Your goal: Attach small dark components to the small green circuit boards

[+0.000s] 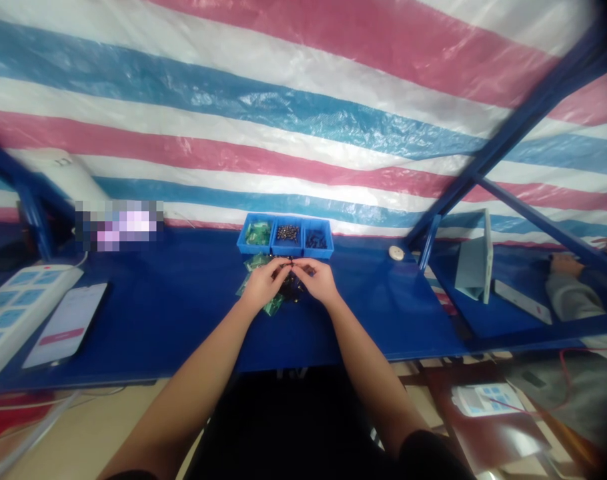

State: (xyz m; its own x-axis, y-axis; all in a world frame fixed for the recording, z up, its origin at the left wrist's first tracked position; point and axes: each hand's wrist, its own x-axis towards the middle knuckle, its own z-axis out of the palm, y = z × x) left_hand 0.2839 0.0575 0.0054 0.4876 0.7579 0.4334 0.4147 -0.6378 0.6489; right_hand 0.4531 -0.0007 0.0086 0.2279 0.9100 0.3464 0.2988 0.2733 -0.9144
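Observation:
My left hand [264, 283] and my right hand [317, 279] meet fingertip to fingertip over the blue table, just in front of three joined blue bins. Both hands are closed in a pinch around something small and dark that I cannot make out. Beneath them lies a pile of small dark and brassy parts [292, 291], partly hidden by the fingers. Green pieces [273, 305] lie beside and under my left hand. The left bin [256, 249] contains green pieces, the middle bin [287, 251] small brassy parts, and the right bin [317, 253] dark parts.
A phone [67, 325] and a white power strip [28, 300] lie at the left. A round cream-coloured object [396, 253] sits near the blue frame post [430, 243] at the right. Beyond it stand a tablet [476, 260] and another person's sleeve [573, 293]. Striped sheeting [283, 147] hangs behind.

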